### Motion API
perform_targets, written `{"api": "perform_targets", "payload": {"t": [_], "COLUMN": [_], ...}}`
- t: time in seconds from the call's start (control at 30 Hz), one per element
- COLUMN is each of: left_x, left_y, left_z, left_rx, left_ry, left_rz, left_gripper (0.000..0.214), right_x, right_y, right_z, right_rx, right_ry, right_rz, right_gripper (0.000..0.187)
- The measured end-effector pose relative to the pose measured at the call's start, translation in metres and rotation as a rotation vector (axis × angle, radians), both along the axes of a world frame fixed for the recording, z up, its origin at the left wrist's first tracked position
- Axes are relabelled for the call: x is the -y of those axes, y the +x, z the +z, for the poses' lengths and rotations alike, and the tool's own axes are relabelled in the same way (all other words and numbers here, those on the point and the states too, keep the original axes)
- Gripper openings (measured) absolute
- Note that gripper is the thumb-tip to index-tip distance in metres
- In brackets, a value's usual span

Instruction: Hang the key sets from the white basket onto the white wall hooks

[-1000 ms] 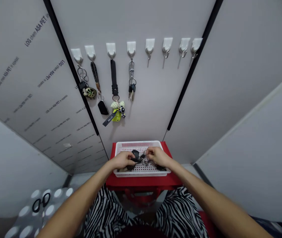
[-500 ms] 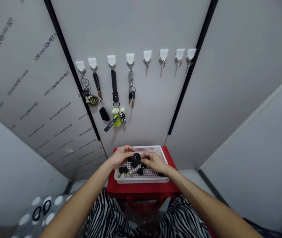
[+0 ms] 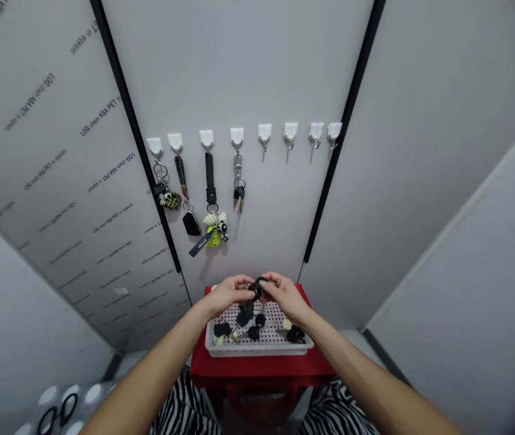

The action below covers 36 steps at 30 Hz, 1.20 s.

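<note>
My left hand (image 3: 232, 294) and my right hand (image 3: 282, 295) meet above the far part of a white perforated basket (image 3: 257, 350). Between them is a black keychain (image 3: 256, 290) with a looped strap; both hands pinch it with closed fingers. Dark pieces hang just below the fingers, and I cannot tell whether they belong to it. In the basket lie several black keys (image 3: 253, 332), some with pale yellow tags (image 3: 287, 324). A black bunch (image 3: 296, 334) rests in the near right corner.
The basket stands on a red box (image 3: 261, 367). On the wall ahead is a row of white hooks (image 3: 236, 136); a black strap keychain (image 3: 211, 181), a key bunch (image 3: 239, 193) and two more sets hang on the left ones. Dark scissors handles (image 3: 58, 414) show at lower left.
Both hands have lifted the black keychain up from the pile in the basket. The right hand now pinches its strap loop. The view has tilted, uncovering the bunch at the near right corner.
</note>
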State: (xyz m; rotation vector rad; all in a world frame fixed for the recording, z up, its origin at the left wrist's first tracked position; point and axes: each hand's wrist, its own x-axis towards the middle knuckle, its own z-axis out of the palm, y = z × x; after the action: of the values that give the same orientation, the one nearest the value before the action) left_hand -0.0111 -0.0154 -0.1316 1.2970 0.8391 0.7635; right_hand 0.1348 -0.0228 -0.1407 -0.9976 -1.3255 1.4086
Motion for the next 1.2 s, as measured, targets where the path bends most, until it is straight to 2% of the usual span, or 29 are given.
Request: {"api": "perform_targets", "payload": {"t": [0.07, 0.2, 0.27, 0.33, 0.4, 0.5, 0.57, 0.7, 0.8, 0.93, 1.07, 1.2], "left_x": [-0.001, -0.004, -0.005, -0.006, -0.008, -0.011, -0.014, -0.017, -0.018, -0.016, -0.016, -0.023], "left_y": [0.003, 0.006, 0.006, 0.007, 0.011, 0.018, 0.021, 0.024, 0.025, 0.023, 0.019, 0.018], "left_z": [0.004, 0.021, 0.029, 0.034, 0.036, 0.037, 0.039, 0.047, 0.059, 0.083, 0.110, 0.134], "left_rx": [-0.102, -0.401, -0.440, -0.374, -0.237, -0.034, 0.026, 0.002, -0.065, -0.239, -0.342, -0.379], "left_ry": [0.131, 0.584, 0.732, 0.730, 0.606, 0.384, 0.343, 0.457, 0.578, 0.797, 0.964, 1.101], "left_rz": [0.056, 0.318, 0.379, 0.363, 0.314, 0.260, 0.244, 0.239, 0.223, 0.226, 0.242, 0.340], "left_gripper": [0.019, 0.009, 0.009, 0.009, 0.008, 0.011, 0.012, 0.012, 0.012, 0.010, 0.011, 0.012], "right_x": [-0.003, -0.007, -0.008, -0.009, -0.009, -0.007, -0.007, -0.012, -0.018, -0.024, -0.026, -0.034], "right_y": [0.002, 0.008, 0.011, 0.012, 0.012, 0.011, 0.010, 0.011, 0.014, 0.017, 0.017, 0.015], "right_z": [0.006, 0.021, 0.029, 0.035, 0.039, 0.043, 0.044, 0.050, 0.060, 0.079, 0.098, 0.127], "right_rx": [0.031, 0.071, 0.027, -0.040, -0.060, 0.000, 0.034, 0.058, 0.044, 0.000, -0.052, -0.080], "right_ry": [0.040, 0.064, 0.054, 0.028, 0.026, 0.095, 0.122, 0.113, 0.121, 0.132, 0.150, 0.207], "right_rz": [-0.033, -0.116, -0.130, -0.106, -0.078, -0.059, -0.058, -0.114, -0.108, -0.046, 0.079, 0.045], "right_gripper": [0.020, 0.021, 0.022, 0.028, 0.033, 0.029, 0.024, 0.024, 0.024, 0.014, 0.016, 0.017]}}
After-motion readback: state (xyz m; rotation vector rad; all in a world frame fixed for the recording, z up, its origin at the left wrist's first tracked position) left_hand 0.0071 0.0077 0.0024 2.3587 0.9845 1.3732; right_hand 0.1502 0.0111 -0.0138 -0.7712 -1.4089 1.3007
